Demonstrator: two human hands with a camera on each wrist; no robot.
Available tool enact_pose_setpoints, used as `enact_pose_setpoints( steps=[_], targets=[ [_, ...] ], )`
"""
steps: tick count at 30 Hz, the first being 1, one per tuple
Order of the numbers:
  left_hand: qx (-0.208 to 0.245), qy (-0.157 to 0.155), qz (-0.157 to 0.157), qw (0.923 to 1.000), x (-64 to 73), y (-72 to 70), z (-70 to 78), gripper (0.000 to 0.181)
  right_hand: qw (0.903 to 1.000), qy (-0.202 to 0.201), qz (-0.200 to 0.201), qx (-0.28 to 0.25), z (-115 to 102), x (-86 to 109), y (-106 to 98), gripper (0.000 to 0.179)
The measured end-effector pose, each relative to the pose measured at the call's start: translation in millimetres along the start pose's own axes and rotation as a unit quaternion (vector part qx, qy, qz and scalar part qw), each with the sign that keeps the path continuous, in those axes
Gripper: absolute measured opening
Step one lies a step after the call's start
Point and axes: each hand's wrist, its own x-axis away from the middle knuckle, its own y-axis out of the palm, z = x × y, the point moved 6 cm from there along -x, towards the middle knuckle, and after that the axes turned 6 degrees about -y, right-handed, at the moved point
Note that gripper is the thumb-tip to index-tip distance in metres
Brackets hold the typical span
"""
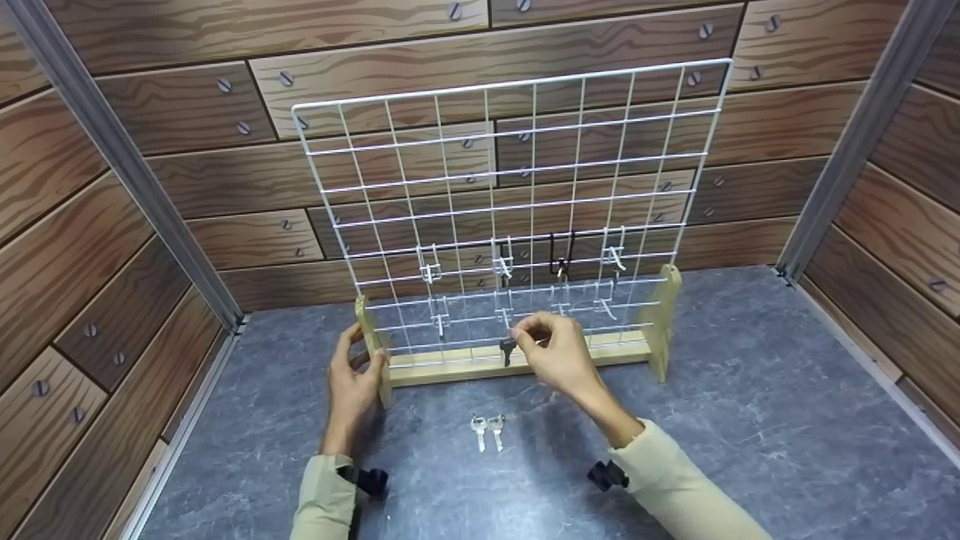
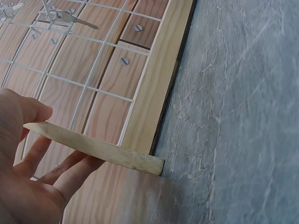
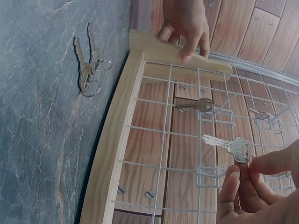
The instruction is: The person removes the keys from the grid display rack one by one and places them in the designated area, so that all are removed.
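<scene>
A white wire grid (image 1: 510, 180) stands upright in a wooden base (image 1: 450, 371). My left hand (image 1: 352, 382) grips the base's left end piece (image 2: 93, 144), thumb on one side and fingers on the other. Between thumb and fingertips, my right hand (image 1: 559, 352) pinches the small ring of a key (image 3: 237, 148). The key's blade points away from the fingers, in front of the grid's lower row of hooks. A white hook (image 3: 210, 177) is close beside it in the right wrist view. Another key (image 3: 198, 105) hangs from a neighbouring hook on the grid.
Two silver keys (image 1: 487, 433) with rings lie on the grey marbled table (image 1: 750, 420) in front of the base. Several more hooks, one a black hook (image 1: 561, 259), are on the grid, some with keys. Wood-patterned walls (image 1: 187, 112) enclose the table.
</scene>
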Motion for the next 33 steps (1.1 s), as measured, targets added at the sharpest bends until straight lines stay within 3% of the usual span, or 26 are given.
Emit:
enact_pose_setpoints(
  steps=[15,33],
  targets=[
    [0.006,0.01,0.008,0.9999,-1.6,-1.7,-1.5,0.055,0.9955,0.059,-0.074,-0.014,10,5.5,-2,0.007],
    [0.003,-0.001,-0.003,1.0,-1.6,0.6,-2.1,0.055,0.9903,0.061,-0.125,-0.003,29,13.3,5,0.006]
  ],
)
